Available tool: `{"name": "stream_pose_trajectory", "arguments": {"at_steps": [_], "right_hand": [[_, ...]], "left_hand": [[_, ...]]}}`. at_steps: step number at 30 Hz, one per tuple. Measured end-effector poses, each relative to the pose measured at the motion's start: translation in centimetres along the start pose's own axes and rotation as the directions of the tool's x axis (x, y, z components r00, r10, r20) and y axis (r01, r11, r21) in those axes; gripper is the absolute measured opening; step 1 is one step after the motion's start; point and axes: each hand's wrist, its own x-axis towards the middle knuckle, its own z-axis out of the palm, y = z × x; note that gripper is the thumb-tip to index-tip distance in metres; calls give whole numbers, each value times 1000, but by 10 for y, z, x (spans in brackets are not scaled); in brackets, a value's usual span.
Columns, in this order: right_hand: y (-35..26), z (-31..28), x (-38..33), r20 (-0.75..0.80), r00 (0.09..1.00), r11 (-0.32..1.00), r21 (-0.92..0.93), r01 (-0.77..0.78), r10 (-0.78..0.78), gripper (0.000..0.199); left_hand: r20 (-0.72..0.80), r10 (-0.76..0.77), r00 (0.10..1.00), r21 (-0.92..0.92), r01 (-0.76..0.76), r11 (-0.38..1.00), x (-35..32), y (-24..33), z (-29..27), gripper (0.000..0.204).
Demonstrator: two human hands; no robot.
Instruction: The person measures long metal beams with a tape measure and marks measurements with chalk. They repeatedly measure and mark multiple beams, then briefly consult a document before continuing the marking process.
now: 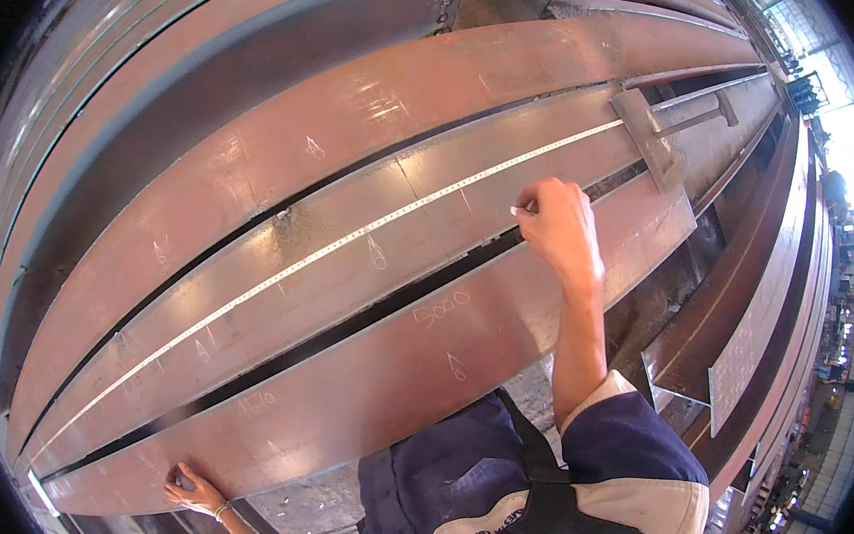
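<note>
My right hand is raised above the steel beams, its fingers pinched on a short white piece of chalk. Below and beyond it, a white measuring tape runs lengthwise along the middle beam. Chalk strokes and arrow-like marks show on that beam's face. My left hand rests at the front edge of the nearest reddish-brown beam, fingers bent and spread apart. This nearest beam also carries chalk writing. At the tape's far right end lies a rusty steel piece with a crossbar.
Beyond the middle beam lie more long beams, with dark gaps between them. To the right, several H-shaped beams run alongside. Debris-strewn floor shows below the nearest beam. A bright hall opening is at far right.
</note>
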Motion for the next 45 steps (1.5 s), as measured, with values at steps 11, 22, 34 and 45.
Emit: {"name": "stream_pose_trajectory", "arguments": {"at_steps": [11, 22, 34, 45], "right_hand": [[41, -2, -81, -53, 994, 962, 261, -83, 100, 16], [122, -36, -188, -107, 983, 956, 268, -118, 151, 15], [166, -50, -197, -306, 928, 935, 339, -101, 211, 18], [192, -35, -76, -275, 957, 908, 417, 33, 92, 15]], "left_hand": [[-85, -9, 996, -99, 1, 995, 0, 16, -9, 46], [-211, 9, 977, -583, -133, 801, -65, 177, -64, 36], [-26, 121, 992, -767, -97, 634, -142, 309, -105, 31], [-62, 47, 997, -544, -73, 836, -154, 332, -78, 36]]}}
